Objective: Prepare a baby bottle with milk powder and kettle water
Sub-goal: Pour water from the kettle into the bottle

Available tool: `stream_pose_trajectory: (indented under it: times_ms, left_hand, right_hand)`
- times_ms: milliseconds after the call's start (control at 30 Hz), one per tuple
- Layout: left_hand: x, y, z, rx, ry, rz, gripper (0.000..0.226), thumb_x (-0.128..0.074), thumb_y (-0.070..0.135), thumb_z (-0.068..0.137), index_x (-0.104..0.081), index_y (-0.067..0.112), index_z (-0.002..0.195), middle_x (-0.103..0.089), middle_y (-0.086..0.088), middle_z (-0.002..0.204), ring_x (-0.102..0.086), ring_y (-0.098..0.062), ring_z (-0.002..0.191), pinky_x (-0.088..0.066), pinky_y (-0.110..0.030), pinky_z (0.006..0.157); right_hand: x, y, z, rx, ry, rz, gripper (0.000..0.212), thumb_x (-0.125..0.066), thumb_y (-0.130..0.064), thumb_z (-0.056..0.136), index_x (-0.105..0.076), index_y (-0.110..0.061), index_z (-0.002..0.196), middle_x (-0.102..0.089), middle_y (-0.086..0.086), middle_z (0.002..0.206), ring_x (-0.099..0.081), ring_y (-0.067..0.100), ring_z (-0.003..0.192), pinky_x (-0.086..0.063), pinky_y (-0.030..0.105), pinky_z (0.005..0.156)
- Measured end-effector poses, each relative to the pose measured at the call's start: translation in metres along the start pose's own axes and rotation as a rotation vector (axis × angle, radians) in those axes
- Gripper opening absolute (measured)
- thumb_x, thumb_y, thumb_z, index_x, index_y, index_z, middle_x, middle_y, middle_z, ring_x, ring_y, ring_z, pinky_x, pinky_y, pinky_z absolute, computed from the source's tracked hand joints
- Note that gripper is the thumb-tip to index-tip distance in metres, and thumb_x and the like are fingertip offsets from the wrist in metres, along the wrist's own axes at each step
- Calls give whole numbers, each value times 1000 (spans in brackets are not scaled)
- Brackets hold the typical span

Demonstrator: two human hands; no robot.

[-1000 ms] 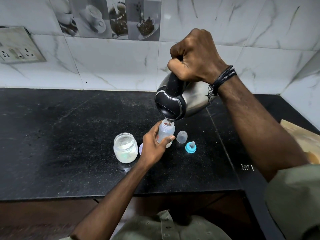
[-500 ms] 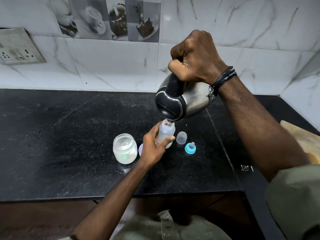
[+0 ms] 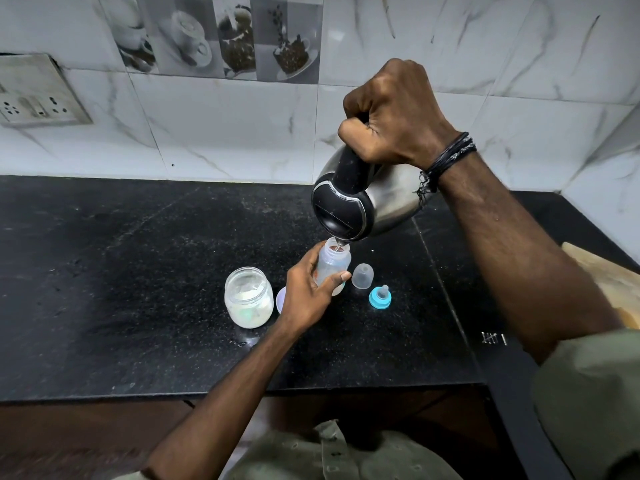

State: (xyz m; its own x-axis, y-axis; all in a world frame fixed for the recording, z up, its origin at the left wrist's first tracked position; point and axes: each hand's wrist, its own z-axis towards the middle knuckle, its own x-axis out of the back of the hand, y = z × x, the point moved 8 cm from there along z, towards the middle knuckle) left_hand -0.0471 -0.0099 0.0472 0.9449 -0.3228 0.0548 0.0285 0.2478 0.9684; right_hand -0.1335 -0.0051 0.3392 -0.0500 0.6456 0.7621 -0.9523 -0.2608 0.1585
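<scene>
A switch plate (image 3: 40,95) sits on the marble-patterned wall tiles (image 3: 225,133) at far left. On the black speckled worktop (image 3: 121,271) stands an open glass jar (image 3: 248,297) with white powder coating its inside and lying in its lower part. Just right of it a pale lid (image 3: 281,299) peeks from behind the left hand (image 3: 308,292), whose fingers and thumb curl round the baby bottle (image 3: 334,263). The bottle is clear plastic, uncapped, standing upright near the middle of the worktop, with a thin stream of water entering its mouth. To its right lie a clear dome cap (image 3: 362,276) and, a little nearer, a blue-ringed teat (image 3: 380,296), apart from each other. Above the bottle the steel kettle (image 3: 391,206) with a black lid is tipped spout-down, its black handle clenched in the right hand (image 3: 394,114), which wears dark cords at the wrist. A band of tiles printed with cups (image 3: 225,36) runs along the wall above.
</scene>
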Motion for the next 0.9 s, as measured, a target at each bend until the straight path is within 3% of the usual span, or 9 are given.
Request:
stream_pose_trajectory:
  times_ms: [900]
  left_hand:
    - [-2,-2,1,22,6,2,59,-80,18,81,-59,16,137,-73,-6,130,-68,-25,124,-53,-51,109]
  right_hand:
    - [3,3,-2,7,1,-14,29,-41,-30,64,-47,-6,48,-29,14,44,-26,32,51,-21,31,53]
